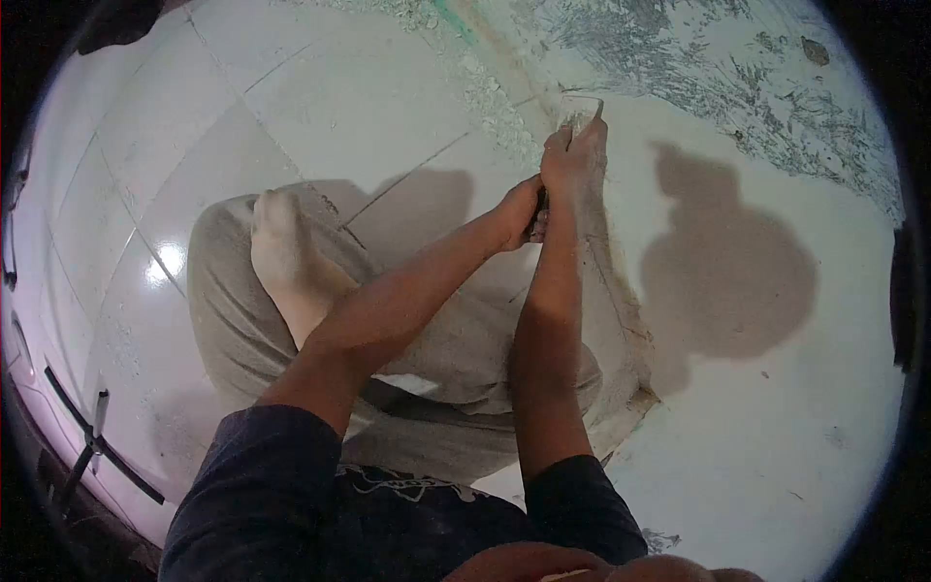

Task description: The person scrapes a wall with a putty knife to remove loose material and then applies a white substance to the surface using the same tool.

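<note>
My right hand is closed around the upper part of a scraper, close behind its wide, pale blade. The blade lies against the wall's lower part, next to the edge where bare, streaky patches begin. Lower down, my left hand grips what looks like the dark handle of the same tool. My fingers cover most of the handle. Whitish flakes lie on the floor to the left of the blade.
I sit cross-legged on a pale tiled floor, one bare foot showing. To the right stands a white wall, with a scraped grey area higher up. A dark cross-shaped object is at the far left.
</note>
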`<state>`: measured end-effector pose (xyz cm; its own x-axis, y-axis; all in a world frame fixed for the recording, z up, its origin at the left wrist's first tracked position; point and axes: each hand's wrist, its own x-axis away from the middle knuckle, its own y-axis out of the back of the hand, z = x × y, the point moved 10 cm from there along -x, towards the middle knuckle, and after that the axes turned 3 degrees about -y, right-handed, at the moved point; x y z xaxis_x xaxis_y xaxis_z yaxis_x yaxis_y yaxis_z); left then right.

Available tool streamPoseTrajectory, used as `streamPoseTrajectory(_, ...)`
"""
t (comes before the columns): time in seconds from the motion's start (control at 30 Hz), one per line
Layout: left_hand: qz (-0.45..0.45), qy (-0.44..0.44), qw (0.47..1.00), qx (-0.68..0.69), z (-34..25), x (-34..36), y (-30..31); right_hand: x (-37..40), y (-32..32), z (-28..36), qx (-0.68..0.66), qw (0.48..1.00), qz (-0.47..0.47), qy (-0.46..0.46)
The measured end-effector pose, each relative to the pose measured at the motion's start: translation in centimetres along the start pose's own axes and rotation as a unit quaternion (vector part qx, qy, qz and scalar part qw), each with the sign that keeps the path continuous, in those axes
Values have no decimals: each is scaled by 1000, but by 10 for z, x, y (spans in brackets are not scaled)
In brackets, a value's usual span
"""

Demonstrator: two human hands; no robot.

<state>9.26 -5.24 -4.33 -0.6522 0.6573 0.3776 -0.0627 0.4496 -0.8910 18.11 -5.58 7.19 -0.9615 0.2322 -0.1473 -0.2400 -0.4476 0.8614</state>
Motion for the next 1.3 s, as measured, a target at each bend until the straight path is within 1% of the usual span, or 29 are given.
streamPoseTrajectory(0.07, 14, 4, 1000, 20, 3, 0, 0, 0, 2, 5, 11, 997, -32, 62)
streamPoseTrajectory(0.1, 24, 4, 999, 23, 2, -1, 0, 0, 1, 5, 19, 996, -54, 72)
streamPoseTrajectory(0.17, 35, 2, 999, 28, -3, -1, -4, -4, -1, 3, 4, 997, -39, 69)
streamPoseTrajectory(0.23, 12, 13, 999, 27, -5, -3, 3, -9, -9, 5, -11, 997, -19, 71)
streamPoseTrajectory(0.3, 13, 7, 1000, 24, -7, -6, 6, -10, -9, 10, 26, 994, -53, 90)
streamPoseTrajectory(0.33, 15, 6, 1000, 16, -7, -9, 8, -10, -12, 11, 27, 994, -48, 92)
streamPoseTrajectory(0.4, 12, -7, 1000, 8, -8, -12, 12, -11, -14, 2, 37, 996, -60, 47)
streamPoseTrajectory(0.43, 15, 11, 1000, 18, -5, -12, 13, -11, -12, 10, 91, 994, -39, 38)
streamPoseTrajectory(0.47, 19, 27, 999, 26, -5, -12, 14, -12, -14, 13, 90, 994, -37, 40)
streamPoseTrajectory(0.53, 7, 23, 999, 23, -14, -11, 20, -13, -18, 20, 47, 996, -56, 55)
streamPoseTrajectory(0.57, -18, 0, 1000, 22, -27, -12, 24, -22, -32, 28, 62, 995, -4, 73)
streamPoseTrajectory(0.6, -43, -20, 999, 18, -39, -11, 28, -33, -46, 30, 77, 995, 28, 50)
streamPoseTrajectory(0.63, -27, -50, 997, 45, -49, -17, 32, -37, -55, 36, 73, 996, 29, 47)
streamPoseTrajectory(0.67, -31, -47, 998, 37, -50, -21, 38, -40, -64, 41, 68, 996, 30, 43)
streamPoseTrajectory(0.7, -71, -71, 994, 47, -53, -22, 50, -39, -74, 38, 63, 997, 31, 37)
streamPoseTrajectory(0.73, -109, -96, 988, 58, -58, -20, 59, -38, -85, 34, 87, 994, 19, 64)
streamPoseTrajectory(0.77, -107, -92, 988, 55, -57, -17, 55, -36, -86, 37, 114, 989, 4, 92)
streamPoseTrajectory(0.8, -110, -79, 988, 81, -47, -13, 49, -34, -83, 30, 120, 989, 1, 88)
streamPoseTrajectory(0.87, -112, -61, 982, 138, -32, -11, 36, -23, -82, 23, 92, 989, 113, 31)
streamPoseTrajectory(0.9, -89, -50, 988, 115, -18, -18, 34, -17, -64, 25, 133, 982, 133, 22)
streamPoseTrajectory(0.93, -85, -50, 987, 124, -13, -15, 27, -12, -55, 23, 142, 980, 134, 26)
streamPoseTrajectory(1.0, -89, -15, 996, 24, 3, -9, 17, -6, -31, 4, 98, 989, 101, -51)
streamPoseTrajectory(1.03, -67, -37, 996, 40, 4, -10, 10, -2, -22, 2, 74, 990, 102, -55)
streamPoseTrajectory(1.07, -63, -37, 996, 42, 5, -9, 8, -2, -24, -8, 77, 990, 100, -54)
streamPoseTrajectory(1.13, -52, -40, 998, 20, 5, -5, 7, -2, -12, -4, 47, 997, -21, 53)
streamPoseTrajectory(1.17, -47, -42, 998, 9, 3, -3, 8, -1, -10, 0, 65, 993, -47, 82)
streamPoseTrajectory(1.2, -46, -43, 998, 11, 2, -2, 9, -1, -12, -3, 66, 993, -47, 83)
streamPoseTrajectory(1.27, -47, -19, 999, 17, 3, -4, 14, -2, -17, -2, 81, 996, -18, 25)
streamPoseTrajectory(1.3, -46, -29, 999, 6, 0, -6, 16, -2, -22, -4, 51, 998, 24, -12)
